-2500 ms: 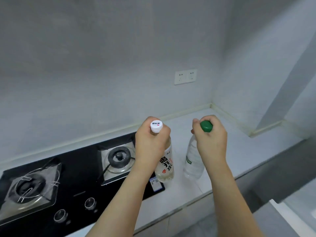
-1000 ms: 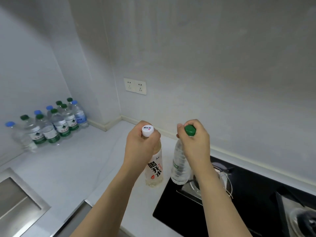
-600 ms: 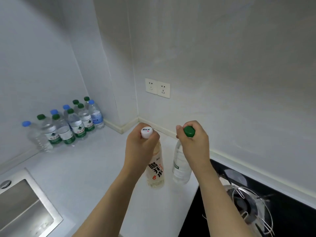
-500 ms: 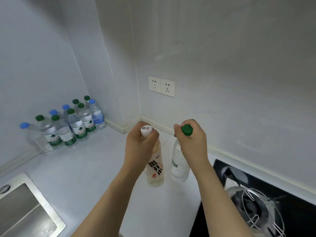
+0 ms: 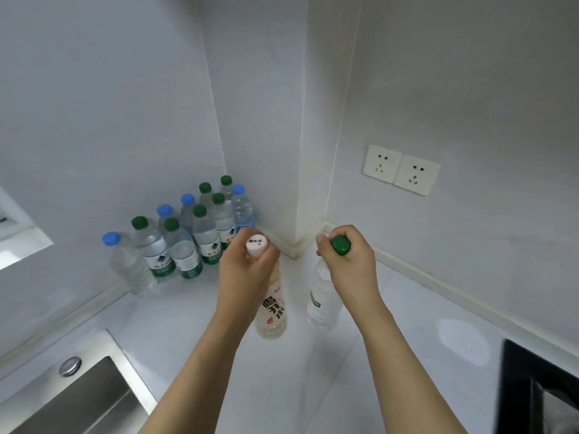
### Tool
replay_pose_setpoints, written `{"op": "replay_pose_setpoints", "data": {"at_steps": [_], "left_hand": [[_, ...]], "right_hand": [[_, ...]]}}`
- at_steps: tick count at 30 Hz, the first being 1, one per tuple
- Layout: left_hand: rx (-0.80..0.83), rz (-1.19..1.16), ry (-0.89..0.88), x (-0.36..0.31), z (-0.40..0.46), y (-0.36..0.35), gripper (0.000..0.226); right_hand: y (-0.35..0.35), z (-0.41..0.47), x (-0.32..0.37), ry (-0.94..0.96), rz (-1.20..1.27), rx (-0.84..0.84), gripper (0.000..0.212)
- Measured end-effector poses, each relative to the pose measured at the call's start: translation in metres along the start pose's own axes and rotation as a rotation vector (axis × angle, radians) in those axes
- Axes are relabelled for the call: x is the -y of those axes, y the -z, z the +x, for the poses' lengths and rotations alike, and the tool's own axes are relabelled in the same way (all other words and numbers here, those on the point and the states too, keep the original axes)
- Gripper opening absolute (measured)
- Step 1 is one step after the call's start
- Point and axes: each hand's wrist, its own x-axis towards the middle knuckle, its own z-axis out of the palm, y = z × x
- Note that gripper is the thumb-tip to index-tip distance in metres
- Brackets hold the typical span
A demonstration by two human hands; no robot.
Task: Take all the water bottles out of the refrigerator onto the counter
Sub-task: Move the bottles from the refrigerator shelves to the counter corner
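1. The left hand (image 5: 247, 270) has its grip curled round the neck of a white-capped clear plastic bottle with a printed label (image 5: 271, 311); the right hand (image 5: 349, 264) likewise holds a green-capped clear plastic bottle (image 5: 322, 305).
2. Both hang just above the pale table (image 5: 407, 355), near the cluster of capped bottles (image 5: 188, 239).
3. Full, they are probably heavy and smooth, so the ridged neck seems the surest hold.

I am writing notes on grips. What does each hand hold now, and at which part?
The left hand grips the white-capped bottle by its neck, just below the cap. The right hand grips the green-capped bottle likewise by the neck.
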Motion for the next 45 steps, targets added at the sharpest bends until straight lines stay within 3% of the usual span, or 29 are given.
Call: {"op": "replay_pose_setpoints", "data": {"at_steps": [9, 20, 30, 35, 41, 45], "left_hand": [[-0.142, 0.05, 0.049, 0.054, 0.064, 0.09, 0.013], [-0.314, 0.079, 0.078, 0.126, 0.106, 0.152, 0.018], [-0.378, 0.193, 0.07, 0.178, 0.124, 0.188, 0.024], [-0.459, 0.142, 0.124, 0.186, 0.115, 0.2, 0.01], [-0.269, 0.35, 0.141, 0.199, 0.107, 0.214, 0.024], [-0.174, 0.371, 0.27, 0.199, 0.098, 0.225, 0.051]], "right_hand": [[-0.136, 0.025, -0.013, 0.006, -0.062, 0.178, 0.022], [-0.267, 0.042, -0.037, 0.058, -0.107, 0.422, 0.021], [-0.342, 0.041, -0.055, 0.165, -0.031, 0.461, 0.019], [-0.365, 0.034, -0.062, 0.154, -0.018, 0.465, 0.02], [-0.372, 0.021, -0.069, 0.118, -0.045, 0.52, 0.019], [-0.368, 0.026, -0.064, 0.137, -0.204, 0.605, 0.021]]}}
